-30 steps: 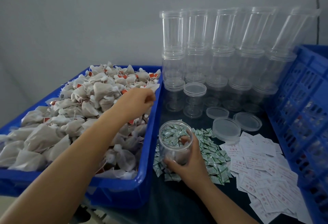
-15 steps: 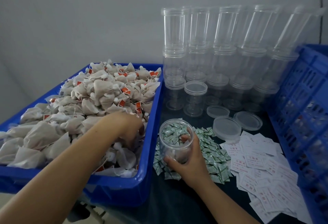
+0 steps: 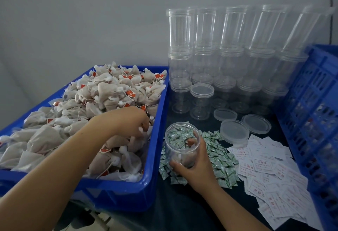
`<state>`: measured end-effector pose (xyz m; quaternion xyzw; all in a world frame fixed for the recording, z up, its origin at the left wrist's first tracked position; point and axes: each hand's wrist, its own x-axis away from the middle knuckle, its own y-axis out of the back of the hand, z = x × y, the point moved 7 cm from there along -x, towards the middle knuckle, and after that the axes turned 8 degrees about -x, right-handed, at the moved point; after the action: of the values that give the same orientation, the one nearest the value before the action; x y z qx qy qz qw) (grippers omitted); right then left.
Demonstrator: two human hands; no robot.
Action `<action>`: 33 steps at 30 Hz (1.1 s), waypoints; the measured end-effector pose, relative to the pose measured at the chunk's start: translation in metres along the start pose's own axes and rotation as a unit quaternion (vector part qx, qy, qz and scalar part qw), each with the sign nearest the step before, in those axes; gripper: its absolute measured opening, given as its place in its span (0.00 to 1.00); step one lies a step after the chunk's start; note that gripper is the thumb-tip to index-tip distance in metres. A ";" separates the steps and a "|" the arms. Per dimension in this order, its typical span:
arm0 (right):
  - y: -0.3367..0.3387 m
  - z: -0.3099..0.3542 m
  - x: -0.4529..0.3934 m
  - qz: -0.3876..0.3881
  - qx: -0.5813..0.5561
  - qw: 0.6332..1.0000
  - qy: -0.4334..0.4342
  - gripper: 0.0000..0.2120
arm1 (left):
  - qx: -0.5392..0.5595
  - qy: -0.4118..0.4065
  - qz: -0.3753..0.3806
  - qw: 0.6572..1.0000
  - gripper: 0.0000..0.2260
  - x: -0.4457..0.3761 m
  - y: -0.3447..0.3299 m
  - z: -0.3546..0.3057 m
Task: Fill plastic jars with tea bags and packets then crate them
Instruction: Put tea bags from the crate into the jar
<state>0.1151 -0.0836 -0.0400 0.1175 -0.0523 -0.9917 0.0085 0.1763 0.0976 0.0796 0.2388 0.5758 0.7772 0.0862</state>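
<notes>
Two hands are at work: the right hand [image 3: 193,165] is wrapped around a clear, lidless plastic jar [image 3: 181,148], thumb at its base, over scattered green-and-white packets [image 3: 217,155]. The left hand [image 3: 131,122] is curled down into heaped beige tea bags with red tags [image 3: 113,93] in a blue plastic tub [image 3: 157,139]; whether a bag is gripped cannot be told. Stacked empty clear jars [image 3: 228,51] stand behind, beside a blue lattice crate [image 3: 314,113].

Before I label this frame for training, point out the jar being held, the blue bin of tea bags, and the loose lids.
jar [image 3: 180,146]: head view, clear side wall.
blue bin [image 3: 157,150]: head view, right wall.
loose lids [image 3: 234,129]: head view, top of nearest lid.
</notes>
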 end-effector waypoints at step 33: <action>-0.002 -0.002 -0.002 0.012 -0.019 1.000 0.005 0.48 | 0.042 -0.101 -0.176 0.978 0.06 -0.014 0.032 -0.098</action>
<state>0.1178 -0.0821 -0.0420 0.1214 -0.0352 -0.9917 0.0228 0.1469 -0.0022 0.0836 0.2140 0.6291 0.6970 0.2694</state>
